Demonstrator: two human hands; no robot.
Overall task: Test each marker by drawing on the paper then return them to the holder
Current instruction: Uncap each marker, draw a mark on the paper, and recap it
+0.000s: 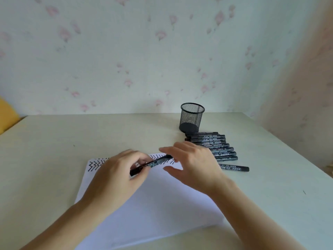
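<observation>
Paper (162, 204): white sheet, nearest the viewer, lying flat on table; both forearms cross over it.
Table (54, 141): pale top, carries everything below.
L hand (115, 175): over the sheet's upper left; fingers curled round a marker near its lower end, thumb and fingertips clamped on the barrel.
Held marker (153, 162): black barrel w/ printed label, tilted, lower end in L hand, upper end running up-right to R hand's fingers.
R hand (194, 165): just right of L hand; fingers straight and a little apart, thumb held below them; fingertips at the marker's upper end, but contact vs. near miss cannot be told (motion blur).
Zigzags (95, 164): black chevron marks along the sheet's far edge, partly hidden behind both hands.
Single marker (234, 167): capped, lying on table beside R hand, apart from the row.
Marker row (216, 145): approx. eight black markers side by side, touching, beyond R hand, between it and holder.
Holder (191, 117): black mesh cup, upright, farthest back, just behind the row; no markers seen inside.
Wall (162, 51): pale floral paper, backgd.
</observation>
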